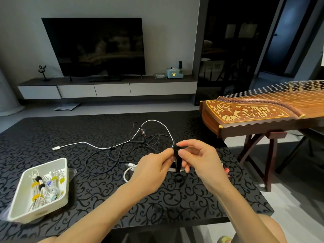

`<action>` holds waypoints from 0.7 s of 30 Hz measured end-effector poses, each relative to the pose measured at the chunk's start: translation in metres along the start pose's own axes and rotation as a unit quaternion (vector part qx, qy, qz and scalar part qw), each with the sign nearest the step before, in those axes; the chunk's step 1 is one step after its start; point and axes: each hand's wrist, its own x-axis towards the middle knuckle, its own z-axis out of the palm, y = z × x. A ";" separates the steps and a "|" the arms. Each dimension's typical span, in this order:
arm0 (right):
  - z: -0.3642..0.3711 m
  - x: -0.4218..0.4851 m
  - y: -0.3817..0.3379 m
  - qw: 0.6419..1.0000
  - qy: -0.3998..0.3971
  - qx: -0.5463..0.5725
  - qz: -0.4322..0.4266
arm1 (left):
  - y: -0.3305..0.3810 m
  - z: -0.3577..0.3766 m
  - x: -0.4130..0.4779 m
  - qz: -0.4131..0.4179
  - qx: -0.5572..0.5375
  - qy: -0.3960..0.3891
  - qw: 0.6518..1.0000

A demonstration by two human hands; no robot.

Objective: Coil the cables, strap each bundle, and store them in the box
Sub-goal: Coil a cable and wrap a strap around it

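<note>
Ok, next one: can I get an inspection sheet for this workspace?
Surface: black patterned table.
Job's things: white box holding strapped white bundles; black piece, strap or cable unclear.
Clutter: small red item at the table's right edge.
Grippers: left hand and right hand both pinch the black piece.
Cables: loose white cable and tangled black cables on the table.
Surroundings: television, zither on a stand.

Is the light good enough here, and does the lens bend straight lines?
Head view: dim light; the black bundle pinched by the left hand and right hand barely shows against the dark table; wide-angle lens curves the TV edges; white cable shows clearly.
</note>
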 end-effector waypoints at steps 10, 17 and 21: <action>-0.004 0.004 0.013 0.920 0.002 -0.311 -0.238 | -0.002 -0.006 -0.001 -0.002 -0.032 -0.003 0.999; -0.004 0.010 0.004 0.859 0.023 -0.367 -0.356 | 0.001 0.006 -0.008 -0.006 -0.010 -0.028 1.000; -0.005 0.018 -0.013 0.811 0.037 -0.420 -0.405 | 0.005 0.014 -0.012 -0.017 0.030 -0.050 0.998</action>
